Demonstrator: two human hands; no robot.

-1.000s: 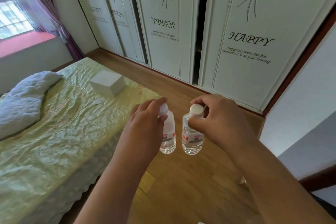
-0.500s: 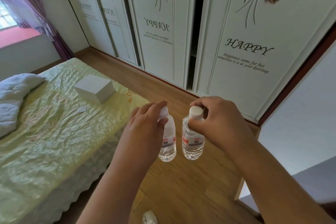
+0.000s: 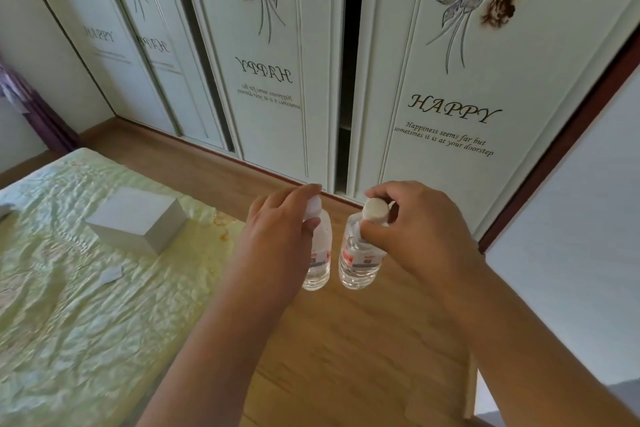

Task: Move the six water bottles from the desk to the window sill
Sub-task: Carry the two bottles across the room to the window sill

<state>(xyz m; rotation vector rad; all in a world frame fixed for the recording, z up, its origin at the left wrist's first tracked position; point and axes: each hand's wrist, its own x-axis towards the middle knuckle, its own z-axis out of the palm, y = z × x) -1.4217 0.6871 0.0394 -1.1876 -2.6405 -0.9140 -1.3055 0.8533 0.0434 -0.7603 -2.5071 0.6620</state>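
Observation:
I hold two small clear water bottles with white caps and red-and-grey labels, hanging upright above the wooden floor. My left hand [image 3: 280, 229] grips the neck of the left bottle [image 3: 319, 265] from above, hiding most of its cap. My right hand [image 3: 415, 225] pinches the cap and neck of the right bottle [image 3: 358, 262]. The two bottles hang side by side, a small gap apart. Neither the desk nor the window sill is in view.
A bed with a crumpled pale green cover [image 3: 86, 305] fills the left, with a white box [image 3: 135, 218] and a paper slip [image 3: 110, 276] on it. Sliding wardrobe doors [image 3: 450, 97] stand ahead, one gap ajar. A purple curtain [image 3: 20, 97] hangs far left. A white wall [image 3: 571, 236] is at right.
The view has swung right: the window, sill and folded quilt have left the frame and the wardrobe has drawn closer. Both hands keep the bottles in the same hold.

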